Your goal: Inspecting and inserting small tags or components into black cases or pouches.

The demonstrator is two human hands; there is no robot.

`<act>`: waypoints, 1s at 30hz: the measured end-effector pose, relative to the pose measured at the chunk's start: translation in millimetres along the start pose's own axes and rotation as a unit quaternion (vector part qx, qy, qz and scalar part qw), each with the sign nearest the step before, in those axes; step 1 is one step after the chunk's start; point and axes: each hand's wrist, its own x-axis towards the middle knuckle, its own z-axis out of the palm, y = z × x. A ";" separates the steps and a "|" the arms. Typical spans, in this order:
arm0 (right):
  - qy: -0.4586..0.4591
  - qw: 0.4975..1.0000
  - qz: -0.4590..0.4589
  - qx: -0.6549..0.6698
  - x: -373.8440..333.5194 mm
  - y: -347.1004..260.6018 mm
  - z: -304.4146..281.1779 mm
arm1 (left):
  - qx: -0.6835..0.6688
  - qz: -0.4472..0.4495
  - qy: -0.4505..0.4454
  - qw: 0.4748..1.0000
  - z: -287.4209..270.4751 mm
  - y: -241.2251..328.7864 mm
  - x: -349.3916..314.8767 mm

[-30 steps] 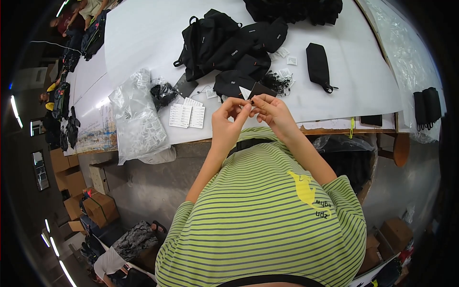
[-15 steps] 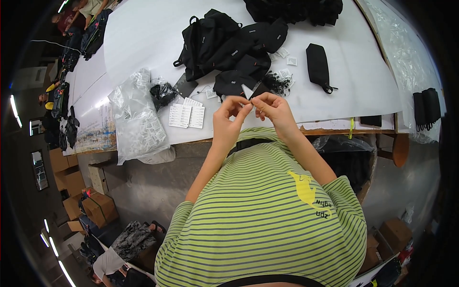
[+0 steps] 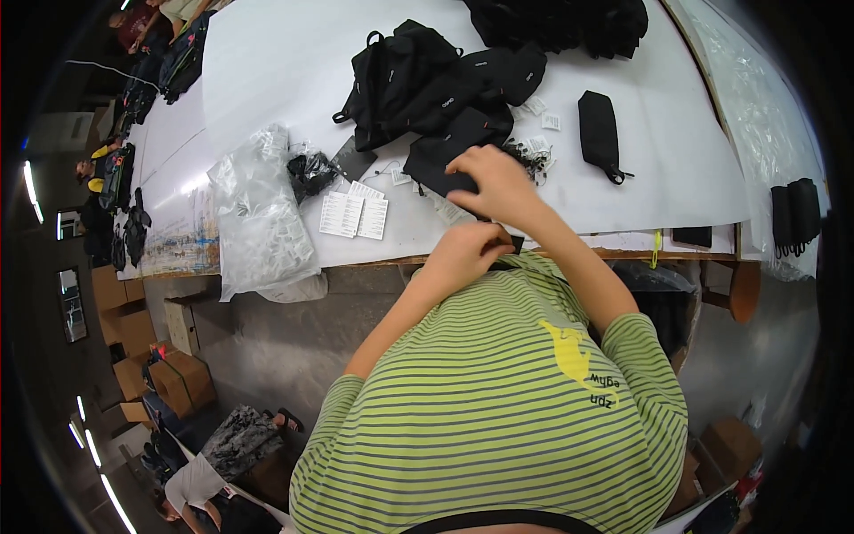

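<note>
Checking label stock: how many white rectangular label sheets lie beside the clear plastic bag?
2: one white label sheet nearer the clear plastic bag, the other right beside it. More may be hidden.

Bright, even overhead light falls on the white table (image 3: 294, 80), with soft glare off the clear plastic bag (image 3: 262, 222) near its left edge. Strip lights glow at the picture's dark left rim. Fisheye distortion bends the table's front edge; the corners fade to black. Shadows are faint, focus mostly sharp.
</note>
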 end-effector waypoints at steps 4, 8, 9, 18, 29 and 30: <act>-0.019 0.980 -0.097 -0.172 -4.7 49.5 67.2 | 0.027 0.011 -0.013 0.999 5.2 -4.4 -0.2; -0.073 0.991 -0.008 -0.115 -3.0 52.4 46.2 | -0.064 -0.060 0.077 0.993 -4.9 -14.4 -5.5; -0.075 0.991 -0.008 -0.115 -2.0 42.7 32.5 | -0.041 -0.032 0.167 0.985 -8.2 -26.5 -4.6; -0.073 0.994 0.050 0.066 -17.4 -11.8 -48.2 | 0.344 0.084 0.233 0.906 -32.0 -40.3 -5.8; -0.165 0.973 0.090 0.135 -21.8 -41.6 -77.2 | 0.249 0.226 0.169 0.926 -45.9 -22.0 -10.2; -0.169 0.972 0.087 0.137 -22.2 -41.8 -76.5 | 0.250 0.225 0.169 0.927 -45.9 -20.0 -11.6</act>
